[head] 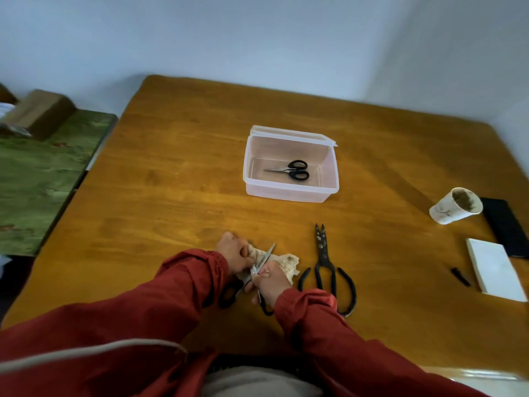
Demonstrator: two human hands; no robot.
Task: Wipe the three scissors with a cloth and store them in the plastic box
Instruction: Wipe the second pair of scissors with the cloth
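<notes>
While the left hand [233, 253] clutches the cloth [289, 263] against a blade, the right hand [272, 283] pinches the open scissors [269, 252] by the table's [171, 173] near edge. Stiff and sharp, they seem safest held by the handles.

No legible text, label, brand, number or sign is shown. Faint dark marks are seen on the outer wall of the white paper cup [446, 214], but they are too blurred to be read as characters.
</notes>
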